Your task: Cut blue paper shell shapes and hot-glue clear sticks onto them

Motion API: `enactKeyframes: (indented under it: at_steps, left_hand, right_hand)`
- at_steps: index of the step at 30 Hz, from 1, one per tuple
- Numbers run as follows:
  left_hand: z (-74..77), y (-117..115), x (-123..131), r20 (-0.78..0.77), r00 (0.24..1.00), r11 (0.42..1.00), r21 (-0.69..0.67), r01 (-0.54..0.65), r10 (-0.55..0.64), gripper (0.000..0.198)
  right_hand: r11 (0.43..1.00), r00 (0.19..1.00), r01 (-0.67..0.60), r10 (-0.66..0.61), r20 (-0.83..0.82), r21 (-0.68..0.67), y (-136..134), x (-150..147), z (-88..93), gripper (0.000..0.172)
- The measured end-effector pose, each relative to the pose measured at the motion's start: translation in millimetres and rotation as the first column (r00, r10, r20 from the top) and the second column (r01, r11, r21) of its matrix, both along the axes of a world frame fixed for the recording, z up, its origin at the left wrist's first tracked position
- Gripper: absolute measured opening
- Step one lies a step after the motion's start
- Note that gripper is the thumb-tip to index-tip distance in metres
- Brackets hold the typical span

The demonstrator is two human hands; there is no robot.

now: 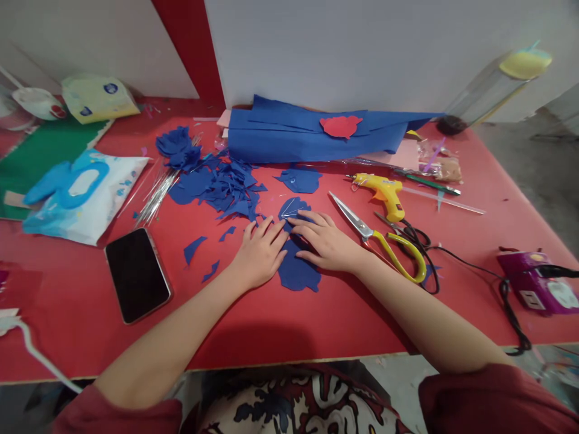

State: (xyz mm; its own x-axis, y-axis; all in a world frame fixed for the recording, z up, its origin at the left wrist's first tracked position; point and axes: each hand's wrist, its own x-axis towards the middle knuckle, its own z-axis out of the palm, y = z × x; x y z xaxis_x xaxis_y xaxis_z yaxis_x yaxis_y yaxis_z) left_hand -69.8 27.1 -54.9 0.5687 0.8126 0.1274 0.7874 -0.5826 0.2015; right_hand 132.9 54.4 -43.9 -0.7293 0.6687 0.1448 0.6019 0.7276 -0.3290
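A dark blue cut piece, felt or foam by its look, lies in front of me with a thin bent wire on it in a V shape. My left hand rests at its near left edge, fingers stretched out and apart. From the right, my right hand lies over the piece, fingers extended and pressing near the wire. Beneath and between both hands shows another blue cut piece with a wavy edge. Farther back lies a separate blue petal-like piece.
Scissors and a yellow glue gun lie right, its cord running toward a purple power strip. Left are a phone, wet wipes, wires and blue scraps. Folded blue sheet lies behind.
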Motion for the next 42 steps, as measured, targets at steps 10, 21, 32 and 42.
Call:
enactKeyframes:
  at_steps: [10, 21, 32, 42]
  left_hand:
    - [1.6, -0.2, 0.1, -0.023, 1.0, 1.0, 0.001, 0.002, -0.002, 0.038]
    - [-0.3, -0.7, -0.4, -0.014, 1.0, 0.997, 0.081, -0.015, 0.016, 0.037]
    - [-1.7, 1.6, -3.8, 0.107, 0.989, 0.971, 0.225, 0.08, -0.106, 0.026]
    - [3.8, 1.8, -5.6, 0.329, 0.938, 0.973, 0.23, 0.032, -0.109, 0.016]
  right_hand:
    - [0.996, 0.997, -0.028, 0.034, -0.064, 0.083, -0.8, 0.6, 0.4, 0.033]
    - [0.98, 0.994, -0.066, 0.081, -0.074, 0.185, -0.4, 0.3, -3.6, 0.012]
    - [0.988, 0.968, -0.088, 0.115, -0.221, 0.127, -2.3, -1.4, -4.9, 0.006]
    - [0.999, 0.92, 0.027, -0.017, -0.392, 0.021, -3.7, 6.7, 1.1, 0.021]
